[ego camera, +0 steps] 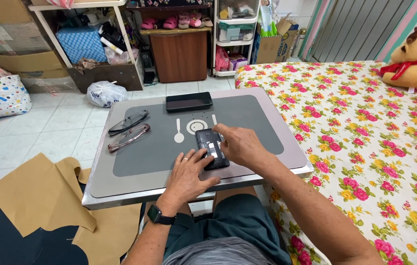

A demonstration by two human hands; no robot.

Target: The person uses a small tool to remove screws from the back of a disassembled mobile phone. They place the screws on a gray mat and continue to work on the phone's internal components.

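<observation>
Two pairs of glasses (129,129) and a dark, probably phone-like slab (189,102) lie apart.

A dark rectangular phone screen (189,102) lies at the far edge of the tabletop (120,181). On the floor far left sit brown cardboard boxes (27,61), a white spotted bag (1,95) and a white plastic bag (104,93). Another brown carton (270,48) stands far right, beside the bed (365,147).

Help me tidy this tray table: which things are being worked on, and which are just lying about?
In hand:
opened phone, under the left hand and right hand

Lying about:
black phone
two pairs of glasses
plush reindeer on the bed
</observation>
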